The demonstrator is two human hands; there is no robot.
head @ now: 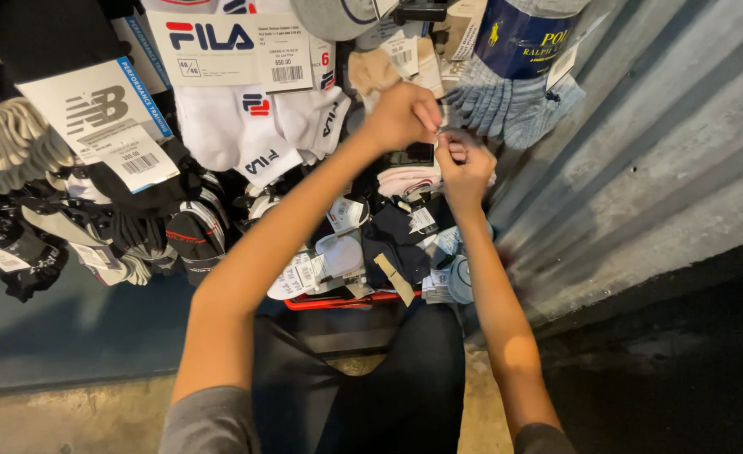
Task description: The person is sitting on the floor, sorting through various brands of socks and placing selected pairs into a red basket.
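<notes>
1. At the sock rack, left hand [401, 116] is fisted, fingertips pinched on something small; cannot tell what.
2. Right hand [464, 171], just beside it, has fingers curled narrow, pinching the same spot at the pink socks [407, 180].
3. White socks [258, 126] hang left of the hands, blue-grey socks [510, 105] right.
4. Below the hands: dark socks [396, 240], paper tags [304, 273], red basket [338, 300].
5. Corrugated wall [640, 160] sits further right.

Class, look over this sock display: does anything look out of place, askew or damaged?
Nothing looks damaged. The heap of sock packs in the red basket lies jumbled, tags tilted every way, unlike the white pack hanging above. Both hands, left and right, pinch something small there.
</notes>
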